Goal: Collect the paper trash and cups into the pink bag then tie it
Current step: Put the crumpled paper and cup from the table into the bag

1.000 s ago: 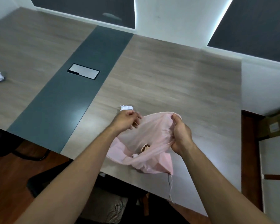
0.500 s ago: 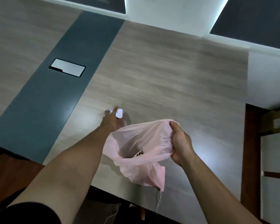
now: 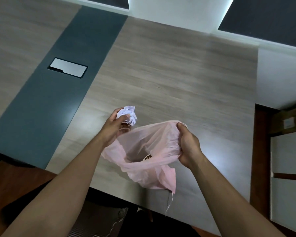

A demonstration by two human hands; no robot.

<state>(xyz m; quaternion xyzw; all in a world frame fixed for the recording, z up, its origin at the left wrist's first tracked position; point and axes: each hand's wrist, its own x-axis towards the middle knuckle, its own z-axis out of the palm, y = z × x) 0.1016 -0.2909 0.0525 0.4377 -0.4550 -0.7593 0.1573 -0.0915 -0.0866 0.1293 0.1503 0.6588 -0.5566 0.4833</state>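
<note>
The left hand (image 3: 115,124) has its thumb and fingers curled round a crumpled white paper ball (image 3: 128,114). Most of the ball sticks out past the fingertips, up and to the right of them. The ball is off the table (image 3: 169,74), just beyond the left edge of the pink bag (image 3: 149,151). A loop of the bag's rim runs under this palm, but it is not clear if these fingers also grip it.

The right hand (image 3: 188,146) pinches the right side of the bag's rim, with the thumb on top and the fingers curled under a bunch of plastic. The bag's mouth gapes between the 2 hands. Below the right fingers the bag sags, and its lowest corner reaches the near edge of the table, where a thin string (image 3: 169,200) hangs down from it. Inside the bag, left of and below the right fingers, a small brown-and-white thing (image 3: 147,157) shows, too hidden to name.

Well left of the left fingers a dark strip (image 3: 58,108) crosses the table, with 1 metal plate (image 3: 67,67) set in it. Well right of the right fingers stand cardboard boxes (image 3: 289,119).
</note>
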